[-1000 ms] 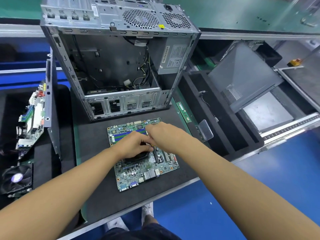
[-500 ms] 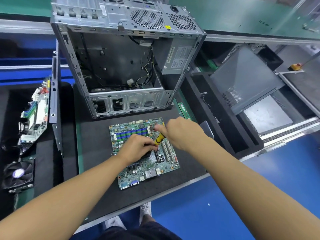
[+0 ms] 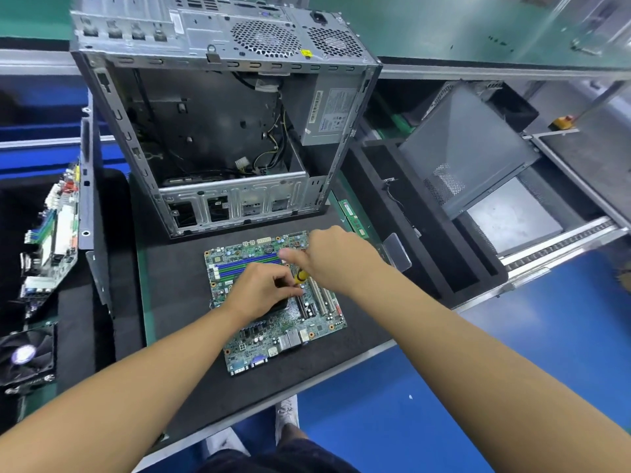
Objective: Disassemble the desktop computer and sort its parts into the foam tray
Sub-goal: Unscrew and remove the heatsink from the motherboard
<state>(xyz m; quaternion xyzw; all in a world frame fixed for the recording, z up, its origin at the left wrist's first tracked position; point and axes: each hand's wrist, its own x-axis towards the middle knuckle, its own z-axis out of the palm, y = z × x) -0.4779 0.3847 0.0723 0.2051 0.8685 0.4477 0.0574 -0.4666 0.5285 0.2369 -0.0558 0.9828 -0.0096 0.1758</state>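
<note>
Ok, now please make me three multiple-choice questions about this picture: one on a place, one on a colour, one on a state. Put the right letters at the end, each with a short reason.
1. Where is the motherboard with respect to the computer case?
A. inside it
B. on top of it
C. on the black mat in front of it

2. What colour is the handle of the screwdriver in the right hand?
A. yellow
B. red
C. white

3. In what state is the computer case?
A. shut, with its side panel on
B. open at the side, with the power supply inside
C. open at the side and stripped of every part

Answers:
1 C: the board lies flat on the mat, outside the case.
2 A: yellow shows below the curled fingers.
3 B: the interior is in plain view, and the grey power supply sits in its corner.
</note>
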